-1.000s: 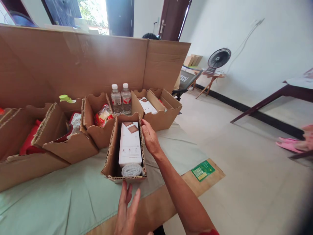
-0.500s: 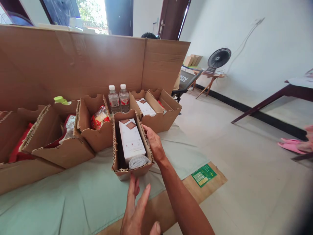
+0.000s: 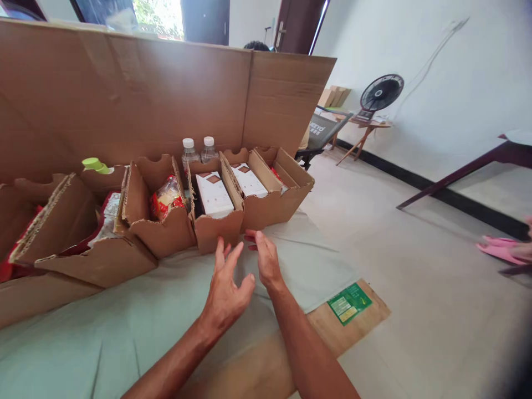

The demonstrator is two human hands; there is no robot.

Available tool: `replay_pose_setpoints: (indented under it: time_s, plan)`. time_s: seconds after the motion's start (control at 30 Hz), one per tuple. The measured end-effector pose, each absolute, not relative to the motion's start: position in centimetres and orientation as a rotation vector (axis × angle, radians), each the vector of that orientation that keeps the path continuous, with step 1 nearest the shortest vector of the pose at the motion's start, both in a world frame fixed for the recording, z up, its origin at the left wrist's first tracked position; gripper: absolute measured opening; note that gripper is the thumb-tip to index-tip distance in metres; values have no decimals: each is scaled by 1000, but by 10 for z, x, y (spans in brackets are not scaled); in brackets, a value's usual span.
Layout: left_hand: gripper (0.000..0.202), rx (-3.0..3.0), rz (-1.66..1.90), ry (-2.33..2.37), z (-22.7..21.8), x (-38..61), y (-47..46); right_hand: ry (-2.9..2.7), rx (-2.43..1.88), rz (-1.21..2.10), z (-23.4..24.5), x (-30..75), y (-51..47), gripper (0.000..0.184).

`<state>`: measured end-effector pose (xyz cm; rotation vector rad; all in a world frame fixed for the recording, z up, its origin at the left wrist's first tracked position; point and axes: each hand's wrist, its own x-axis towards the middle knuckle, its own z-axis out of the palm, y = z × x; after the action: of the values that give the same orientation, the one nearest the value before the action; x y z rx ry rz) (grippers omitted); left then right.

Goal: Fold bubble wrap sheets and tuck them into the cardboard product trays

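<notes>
A narrow cardboard tray (image 3: 218, 228) holding a white box (image 3: 213, 194) stands in a row of similar trays on a pale green cloth (image 3: 124, 321). My left hand (image 3: 225, 287) hovers just in front of that tray, fingers spread, holding nothing. Beside it my right hand (image 3: 265, 258) is also open, fingertips near the tray's front right corner without gripping it. Two water bottles (image 3: 198, 151) stand behind the tray.
A cardboard tray (image 3: 164, 233) with a red and yellow packet sits to the left, another (image 3: 276, 199) with a white box to the right. A tall cardboard wall (image 3: 166, 100) backs the row. A fan (image 3: 381, 93), a chair (image 3: 320, 136) and a dark table (image 3: 477, 166) stand on the floor.
The narrow tray with the white box has been pushed away from me into the row between its neighbours. Both hands have come off it and now hover open in front.
</notes>
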<state>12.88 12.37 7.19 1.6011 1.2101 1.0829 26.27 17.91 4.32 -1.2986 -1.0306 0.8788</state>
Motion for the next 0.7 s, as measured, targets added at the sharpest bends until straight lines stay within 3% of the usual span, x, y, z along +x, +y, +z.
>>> replay_pose_setpoints:
  time_s: [0.23,0.4,0.57,0.7]
  plan:
    - [60,1545,1074,1260,76,128,147,-1086,-1300,782,60,262,170,51]
    - [46,1460,980,1259,68,94,95,-1498,-1206,772,113,222,162,35]
    - [36,1395,1037,1323,35,56,39,-2271,-1378,414,169,145,194,55]
    - [32,1409,1120,1382,21,24,13,-2438,-1577,242,179,117,207,27]
